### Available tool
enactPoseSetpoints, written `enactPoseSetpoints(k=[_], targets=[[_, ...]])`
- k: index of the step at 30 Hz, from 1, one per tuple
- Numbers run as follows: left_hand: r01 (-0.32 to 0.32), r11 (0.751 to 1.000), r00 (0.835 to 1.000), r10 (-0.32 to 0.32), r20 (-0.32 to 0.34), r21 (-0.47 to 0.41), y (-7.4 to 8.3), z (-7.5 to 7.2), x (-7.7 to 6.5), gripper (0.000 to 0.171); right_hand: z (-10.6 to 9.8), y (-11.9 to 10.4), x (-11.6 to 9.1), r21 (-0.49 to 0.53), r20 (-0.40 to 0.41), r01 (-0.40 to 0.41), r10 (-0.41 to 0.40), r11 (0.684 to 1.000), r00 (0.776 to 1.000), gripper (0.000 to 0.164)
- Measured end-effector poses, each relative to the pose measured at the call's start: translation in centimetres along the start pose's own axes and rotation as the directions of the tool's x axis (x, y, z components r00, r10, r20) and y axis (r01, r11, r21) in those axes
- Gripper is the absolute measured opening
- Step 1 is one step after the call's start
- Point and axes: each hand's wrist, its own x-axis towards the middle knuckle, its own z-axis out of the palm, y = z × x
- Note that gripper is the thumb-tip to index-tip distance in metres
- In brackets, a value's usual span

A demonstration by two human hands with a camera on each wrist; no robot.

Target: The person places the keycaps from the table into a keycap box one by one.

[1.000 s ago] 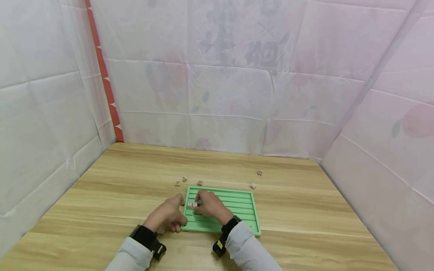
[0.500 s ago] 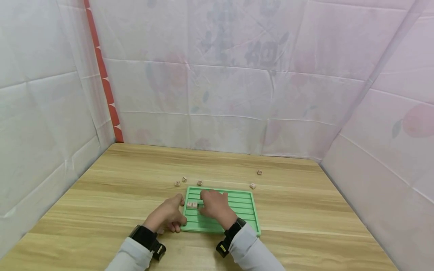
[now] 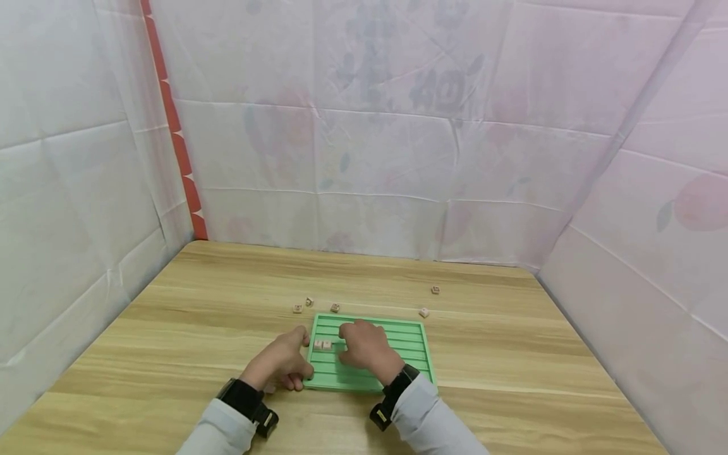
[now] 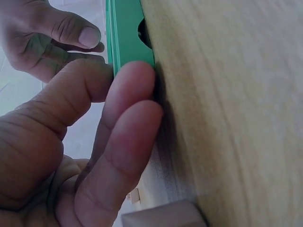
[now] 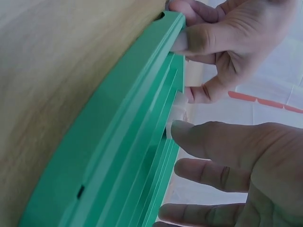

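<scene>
On the wood-grain tabletop (image 3: 529, 354), a green grooved tray (image 3: 335, 381) is gripped at its left end by the left hand (image 3: 284, 357). Two pale blocks (image 3: 327, 345) are seated there, near the right hand (image 3: 366, 346), held loosely spread and empty.

Head view is bright; wrist views dimmer, hazier; soft shadow darkens the table (image 4: 227, 104).

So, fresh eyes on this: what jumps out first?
The bright green tray on the wood table, with the left grip holding its left side and the right grip over its middle. Next, two pale blocks side by side in the tray's left part, and five loose blocks beyond it. A red strip runs down the pale backdrop at left.
</scene>
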Motion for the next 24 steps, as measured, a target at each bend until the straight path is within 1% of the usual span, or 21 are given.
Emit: enactPoseSetpoints(k=[10, 17, 20, 24], targets=[[-0.009, 1.000, 1.000, 0.009, -0.003, 0.013, 0.1, 0.0, 0.0, 0.048, -0.5, 1.6, -0.3, 0.031, -0.018, 0.035, -0.034, 0.999, 0.999, 0.030], [-0.010, 1.000, 1.000, 0.010, 0.004, 0.019, 0.0, 0.4, 0.3, 0.048, -1.1, 4.4, -0.4, 0.046, -0.035, 0.021, -0.020, 0.999, 0.999, 0.031], [-0.008, 1.000, 1.000, 0.008, 0.009, 0.025, 0.0, 0.5, 0.4, 0.048, -1.5, 5.6, -0.4, 0.077, -0.036, 0.013, -0.010, 0.997, 0.999, 0.033], [-0.010, 0.999, 1.000, 0.010, -0.003, 0.041, 0.2, 0.3, 0.3, 0.048, -2.1, 7.1, 0.1, 0.122, -0.030, 0.000, 0.003, 0.993, 1.000, 0.036]])
